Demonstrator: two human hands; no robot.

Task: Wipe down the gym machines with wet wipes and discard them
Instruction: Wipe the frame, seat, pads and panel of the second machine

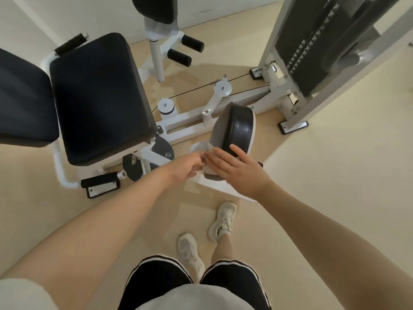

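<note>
From the head camera I saw two hands meet at one white wipe (206, 163) draped on the near end of the leg pad (240, 128). My left hand (186, 167) pinched the wipe's edge, while my right hand (237, 166) lay on it, fingers straight. I counted one seat (98, 95), two foam rollers (185, 51) and two shoes (223, 220).

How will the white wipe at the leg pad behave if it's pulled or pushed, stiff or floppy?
Probably floppy: the wipe drapes in folds beside the leg pad. Likely light, since the left hand seems to manage it with fingertips alone. It should bunch rather than slide when the right hand, fingers straight, pushes it.
</note>
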